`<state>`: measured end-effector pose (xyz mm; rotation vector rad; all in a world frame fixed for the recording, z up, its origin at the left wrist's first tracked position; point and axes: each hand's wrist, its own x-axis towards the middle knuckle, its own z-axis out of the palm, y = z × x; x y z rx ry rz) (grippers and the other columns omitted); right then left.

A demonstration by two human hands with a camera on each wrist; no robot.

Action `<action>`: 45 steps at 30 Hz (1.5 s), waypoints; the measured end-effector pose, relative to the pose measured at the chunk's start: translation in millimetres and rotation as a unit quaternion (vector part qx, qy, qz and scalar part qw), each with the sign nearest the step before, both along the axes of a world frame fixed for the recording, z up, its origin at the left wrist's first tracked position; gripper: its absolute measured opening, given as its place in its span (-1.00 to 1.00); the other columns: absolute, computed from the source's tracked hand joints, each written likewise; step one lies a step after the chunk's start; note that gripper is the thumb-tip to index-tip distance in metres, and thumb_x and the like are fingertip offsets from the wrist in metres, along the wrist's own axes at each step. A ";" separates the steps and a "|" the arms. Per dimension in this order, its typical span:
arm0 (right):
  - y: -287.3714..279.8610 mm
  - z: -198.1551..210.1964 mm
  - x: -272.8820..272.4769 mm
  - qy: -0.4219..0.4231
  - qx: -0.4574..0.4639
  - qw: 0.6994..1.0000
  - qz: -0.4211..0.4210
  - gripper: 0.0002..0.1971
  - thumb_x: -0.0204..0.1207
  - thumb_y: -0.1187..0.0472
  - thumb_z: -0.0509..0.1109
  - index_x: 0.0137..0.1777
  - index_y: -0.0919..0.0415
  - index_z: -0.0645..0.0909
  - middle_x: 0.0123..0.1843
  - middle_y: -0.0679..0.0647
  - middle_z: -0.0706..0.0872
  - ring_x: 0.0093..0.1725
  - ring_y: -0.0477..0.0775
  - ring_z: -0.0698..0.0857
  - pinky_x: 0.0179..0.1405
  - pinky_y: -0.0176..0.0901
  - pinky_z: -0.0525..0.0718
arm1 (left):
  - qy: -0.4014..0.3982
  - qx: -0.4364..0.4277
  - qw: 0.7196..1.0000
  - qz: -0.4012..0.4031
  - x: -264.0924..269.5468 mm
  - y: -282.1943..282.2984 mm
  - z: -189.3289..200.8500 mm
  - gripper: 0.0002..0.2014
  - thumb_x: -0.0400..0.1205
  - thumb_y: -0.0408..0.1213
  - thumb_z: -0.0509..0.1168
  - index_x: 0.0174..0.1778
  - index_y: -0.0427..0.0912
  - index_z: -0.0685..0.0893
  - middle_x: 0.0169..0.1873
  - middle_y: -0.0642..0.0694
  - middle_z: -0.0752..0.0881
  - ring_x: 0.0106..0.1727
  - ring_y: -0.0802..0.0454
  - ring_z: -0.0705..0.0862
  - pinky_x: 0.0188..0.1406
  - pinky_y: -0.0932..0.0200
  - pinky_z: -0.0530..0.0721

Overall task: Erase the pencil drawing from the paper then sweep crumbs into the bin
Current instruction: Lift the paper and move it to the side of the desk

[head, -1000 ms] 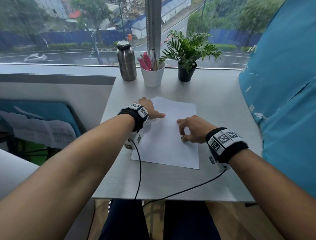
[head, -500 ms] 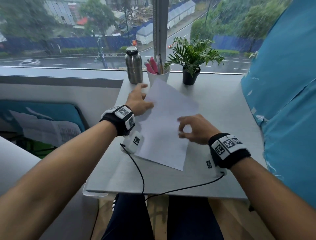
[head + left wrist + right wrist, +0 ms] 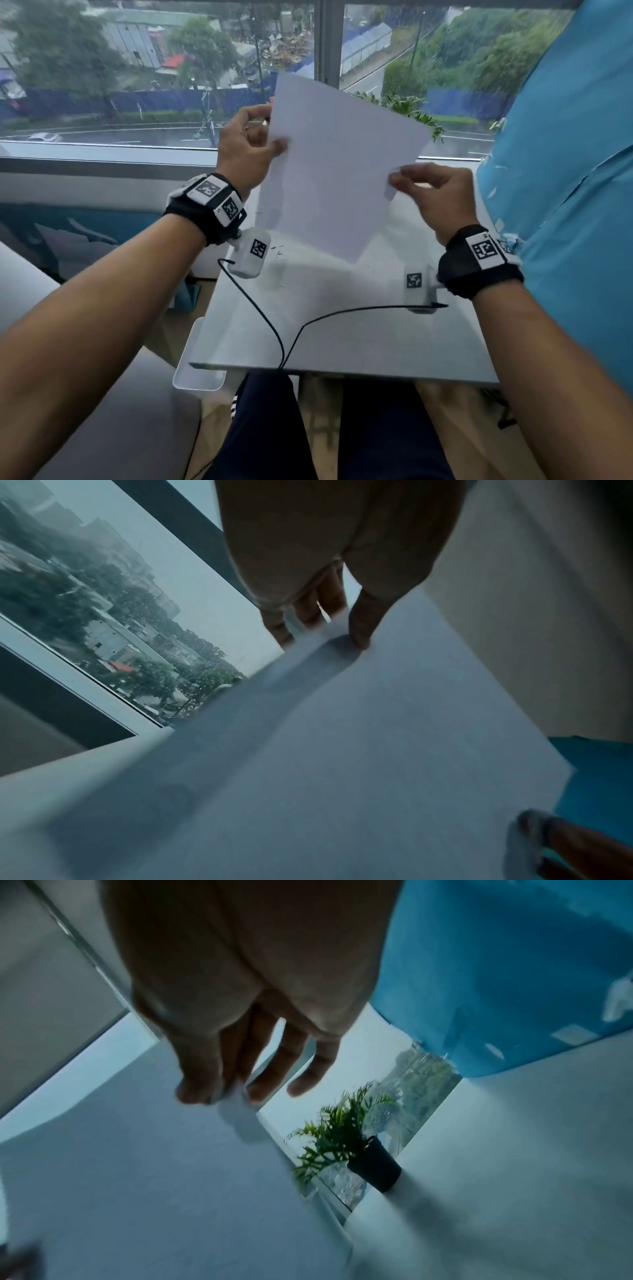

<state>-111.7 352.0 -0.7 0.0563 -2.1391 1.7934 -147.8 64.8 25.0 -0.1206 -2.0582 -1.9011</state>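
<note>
Plant [image 3: 407,106] mostly behind paper [image 3: 335,164]; fingertips blurred.

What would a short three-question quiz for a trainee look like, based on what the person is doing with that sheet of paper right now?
1. True or false: the paper lies flat on the table.
2. Which hand pinches the paper's lower right edge? A) left hand B) right hand C) neither
3. Fill in: the dark crumbs lie on the ____, below the lifted sheet.

Key:
1. False; both hands hold it up, tilted.
2. B.
3. Table.
</note>
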 end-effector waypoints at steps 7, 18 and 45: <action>70.3 6.8 -13.4 -0.029 0.068 0.971 -0.226 -0.74 0.19 -0.02 0.61 -0.18 0.11 0.83 -0.31 0.04 0.81 -0.45 -0.16 0.68 -0.17 -0.17 0.77 | 0.176 -0.293 0.937 0.070 17.0 34.9 -8.3 -0.47 0.47 -0.30 0.49 0.36 -0.26 0.54 0.18 -0.11 0.66 0.10 0.14 0.62 0.23 0.46 0.51; 131.8 -3.8 -30.2 -0.171 0.363 0.892 -0.207 -0.75 0.33 0.10 0.62 -0.11 0.28 0.82 -0.06 0.19 0.85 0.00 0.11 0.78 0.12 -0.23 0.61 | 0.020 -0.597 0.718 -0.359 41.5 178.3 -111.6 -0.42 0.64 0.09 0.33 0.57 -0.01 0.45 0.65 -0.11 0.29 0.65 -0.06 0.26 0.62 0.03 0.18; 92.1 -99.3 80.7 -0.311 0.504 0.806 0.000 -0.48 0.53 0.14 0.45 0.44 0.28 0.44 0.42 0.26 0.53 0.41 0.27 0.50 0.37 -0.01 0.47 | -0.117 -0.696 0.640 -0.303 70.3 77.4 -164.1 -0.13 0.65 0.37 -0.13 0.72 -0.06 -0.27 0.70 -0.06 -0.32 0.71 -0.03 -0.27 0.67 -0.15 -0.29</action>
